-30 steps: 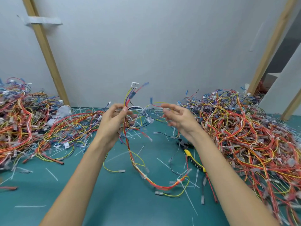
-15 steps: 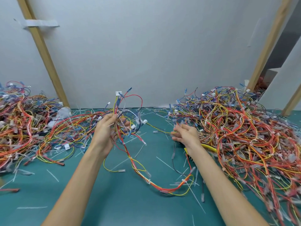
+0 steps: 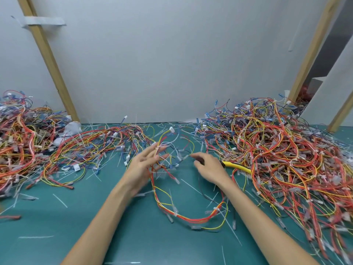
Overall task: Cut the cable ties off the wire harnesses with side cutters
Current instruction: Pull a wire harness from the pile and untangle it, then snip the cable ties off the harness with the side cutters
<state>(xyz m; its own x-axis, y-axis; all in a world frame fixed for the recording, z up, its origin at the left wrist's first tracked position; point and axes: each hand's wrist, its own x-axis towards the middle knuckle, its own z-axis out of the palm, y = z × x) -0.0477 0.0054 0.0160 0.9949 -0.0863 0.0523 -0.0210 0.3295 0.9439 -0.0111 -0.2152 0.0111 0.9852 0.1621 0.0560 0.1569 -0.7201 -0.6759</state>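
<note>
One wire harness [image 3: 188,219] of red, orange and yellow wires lies in a loop on the green table [image 3: 122,234], its white connector end [image 3: 171,129] rising behind my left hand. White cable ties [image 3: 215,208] still band the loop. My left hand [image 3: 145,165] hovers at the harness's upper part with fingers spread and straight, wires brushing the fingertips. My right hand [image 3: 209,167] is curled down over the side cutters [image 3: 237,166], whose yellow handle sticks out to the right; the cutter's head is hidden under the fingers.
A big heap of harnesses [image 3: 282,159] fills the right side, touching the cutters' handle. A lower spread [image 3: 91,148] and another heap [image 3: 17,144] lie at the left. Cut tie scraps [image 3: 59,200] litter the mat. Slanted wooden posts [image 3: 51,67] lean against the back wall.
My left hand has lowered the harness and spread its fingers, loosening its hold. My right hand has dropped onto the yellow-handled cutters and curled round them.
</note>
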